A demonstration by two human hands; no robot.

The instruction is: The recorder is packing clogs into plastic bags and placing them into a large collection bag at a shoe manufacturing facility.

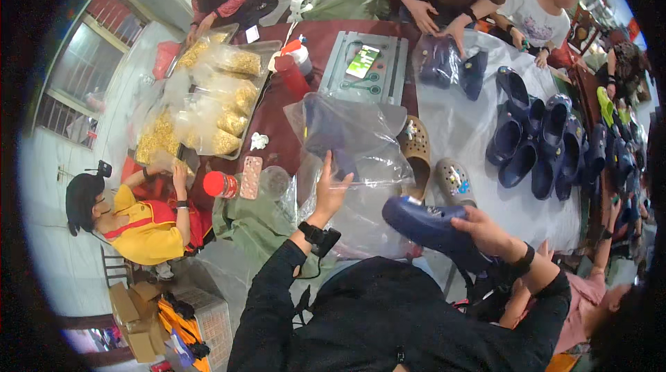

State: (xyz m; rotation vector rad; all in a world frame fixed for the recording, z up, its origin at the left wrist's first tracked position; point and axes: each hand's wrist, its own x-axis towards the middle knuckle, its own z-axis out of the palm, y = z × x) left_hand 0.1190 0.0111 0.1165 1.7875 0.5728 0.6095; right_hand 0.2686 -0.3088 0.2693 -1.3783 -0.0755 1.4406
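Observation:
My right hand (489, 232) grips a navy blue clog (424, 225), its toe pointing left over the near edge of the table. In front of me, my left hand (329, 192) is at the near edge of a clear plastic bag (378, 157), index finger stretched up and thumb to the right, the bag's film between them. Inside that bag, at its far left, a navy clog (322, 126) shows through the plastic. Just right of the bag lie a tan clog (415, 146) and a grey clog (454, 181) with small charms on it.
Several navy clogs (555, 129) stand on plastic sheeting at the right. A grey case (336, 70) with a phone (364, 61) lies beyond the bag. Bags of small yellow pieces (232, 119), a red-lidded jar (220, 184) and a co-worker in yellow (149, 226) are left.

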